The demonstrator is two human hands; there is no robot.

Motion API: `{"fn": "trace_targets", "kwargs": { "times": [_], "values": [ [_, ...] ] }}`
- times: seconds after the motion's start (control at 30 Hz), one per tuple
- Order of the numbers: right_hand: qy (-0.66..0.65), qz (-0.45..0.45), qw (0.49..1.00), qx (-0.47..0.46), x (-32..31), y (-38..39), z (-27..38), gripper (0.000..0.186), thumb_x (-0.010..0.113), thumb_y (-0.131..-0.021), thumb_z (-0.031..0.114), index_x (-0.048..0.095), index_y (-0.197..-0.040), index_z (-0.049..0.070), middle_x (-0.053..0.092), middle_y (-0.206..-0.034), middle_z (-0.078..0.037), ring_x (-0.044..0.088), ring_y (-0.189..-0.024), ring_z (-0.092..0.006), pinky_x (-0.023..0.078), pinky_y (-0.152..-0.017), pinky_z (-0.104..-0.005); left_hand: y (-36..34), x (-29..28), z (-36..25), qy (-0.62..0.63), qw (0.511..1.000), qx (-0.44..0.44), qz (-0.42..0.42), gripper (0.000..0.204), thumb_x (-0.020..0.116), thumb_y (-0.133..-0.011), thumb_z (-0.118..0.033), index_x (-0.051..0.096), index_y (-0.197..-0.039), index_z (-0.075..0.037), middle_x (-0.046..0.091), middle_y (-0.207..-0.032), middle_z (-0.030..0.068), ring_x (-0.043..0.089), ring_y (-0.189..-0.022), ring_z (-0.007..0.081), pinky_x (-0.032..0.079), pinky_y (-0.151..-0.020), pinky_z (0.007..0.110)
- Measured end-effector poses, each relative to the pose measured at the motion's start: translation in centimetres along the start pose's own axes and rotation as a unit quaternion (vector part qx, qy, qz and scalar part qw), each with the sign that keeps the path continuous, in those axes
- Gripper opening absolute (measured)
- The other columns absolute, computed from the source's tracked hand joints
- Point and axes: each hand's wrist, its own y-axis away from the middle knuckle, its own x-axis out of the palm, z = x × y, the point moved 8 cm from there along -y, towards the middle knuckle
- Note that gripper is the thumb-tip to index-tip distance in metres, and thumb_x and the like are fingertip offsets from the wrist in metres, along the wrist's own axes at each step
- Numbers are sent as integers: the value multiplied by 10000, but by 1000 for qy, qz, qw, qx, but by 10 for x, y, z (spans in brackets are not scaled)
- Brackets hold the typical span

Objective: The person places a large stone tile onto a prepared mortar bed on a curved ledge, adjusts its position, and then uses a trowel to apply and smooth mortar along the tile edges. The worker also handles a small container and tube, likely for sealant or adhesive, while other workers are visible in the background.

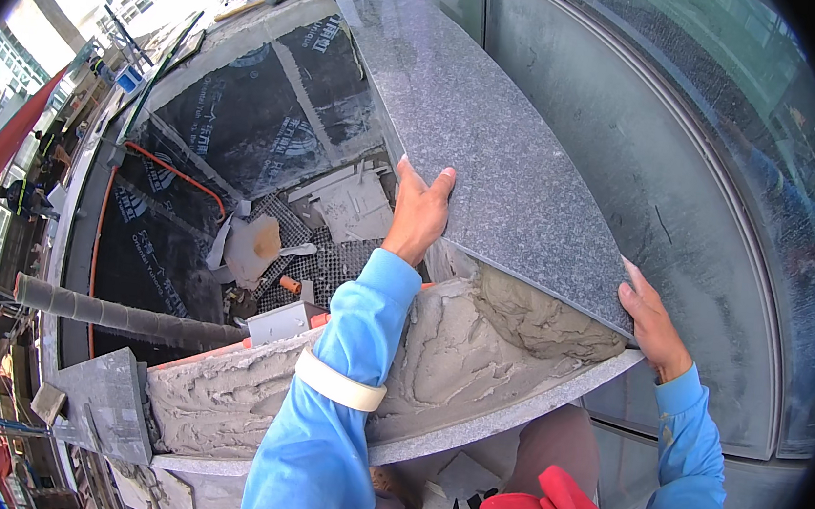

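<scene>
Here the left hand (418, 211) and right hand (651, 322) are clamping the near edges of a grey granite slab (482, 144), tilting over wet mortar (437, 356). It is probably heavy, stiff and chip-prone, so gripping both side edges seems wisest.

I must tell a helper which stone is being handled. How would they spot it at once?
Find the curved glass wall; along its foot runs a bed of wet grey mortar. The speckled grey slab tilts above it, gripped by left hand and right hand.
</scene>
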Motion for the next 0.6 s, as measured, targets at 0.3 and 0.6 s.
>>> {"fn": "trace_targets", "kwargs": {
  "times": [0.3,0.6],
  "values": [
    [21,-1,1000,-2,-1,0,1,640,469,-1088,354,307,-1591,-8,440,-1560,-158,410,-1446,-238,298,-1202,-358,0,1,1,6,1000,-2,5,813,622,-994,-240,155,-1522,165,385,-1520,345,393,-1445,393,294,-1204,414],
    [5,0,1000,4,0,-1,1,647,474,-1087,359,304,-1591,-11,441,-1556,-164,412,-1445,-240,302,-1199,-357,-2,1,3,14,1000,1,9,823,617,-995,-238,141,-1517,183,371,-1527,353,390,-1447,393,285,-1210,410]
  ]
}}
